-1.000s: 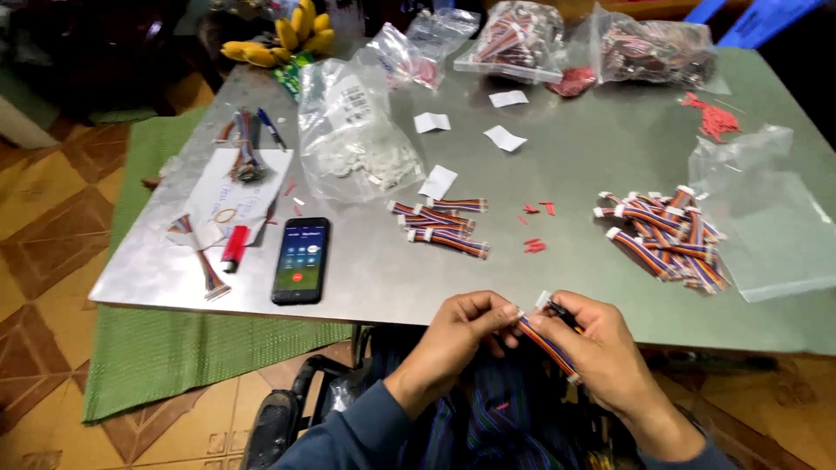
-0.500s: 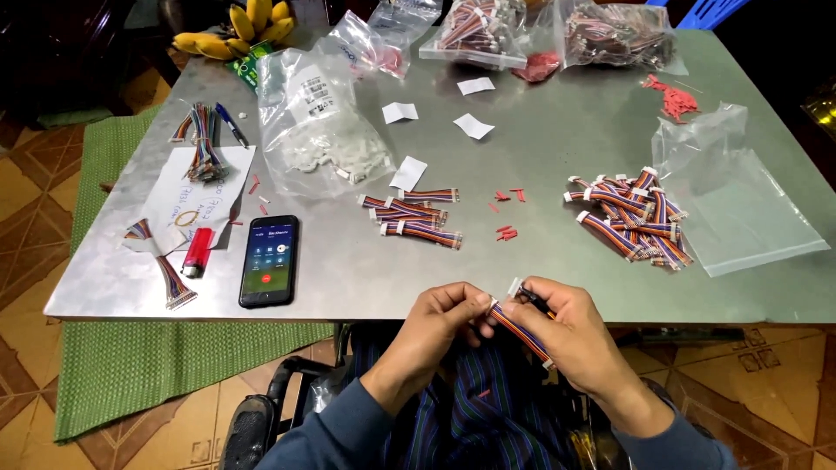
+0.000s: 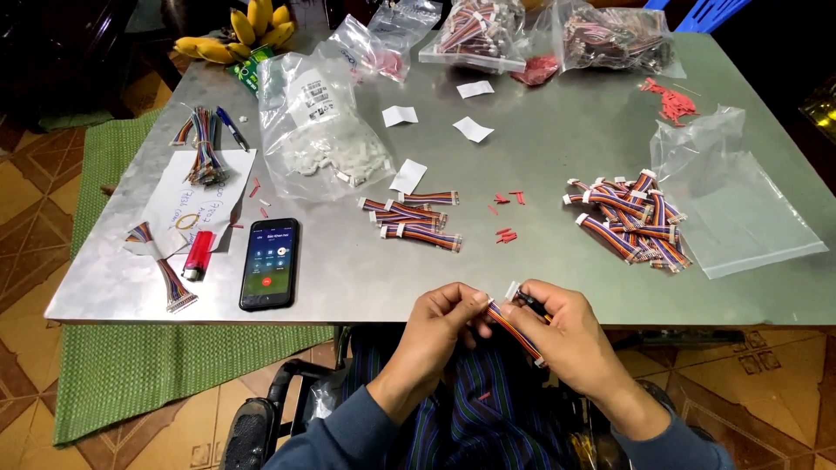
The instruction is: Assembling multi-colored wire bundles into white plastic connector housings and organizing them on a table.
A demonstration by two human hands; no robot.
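Note:
Both hands meet just off the near edge of the metal table (image 3: pixel 557 122). My left hand (image 3: pixel 440 324) pinches the white connector end of a short multicoloured ribbon cable (image 3: pixel 515 331). My right hand (image 3: pixel 557 335) grips the same cable along its length, with a small dark tool between thumb and fingers. On the table beyond lie a small row of finished-looking cables (image 3: pixel 414 222) and a larger heap of cables (image 3: pixel 631 218) to the right.
A phone (image 3: pixel 270 263) with a lit screen, a red lighter (image 3: pixel 199 255), paper and loose cable bundles (image 3: pixel 205 148) sit at the left. Clear bags (image 3: pixel 318 122) of white connectors, an empty flat bag (image 3: pixel 740 218), red scraps (image 3: pixel 670 100), paper slips and bananas (image 3: pixel 239 30) lie further back.
The view has shifted slightly; the hands stay together on the cable at the table's near edge, with only small finger movements.

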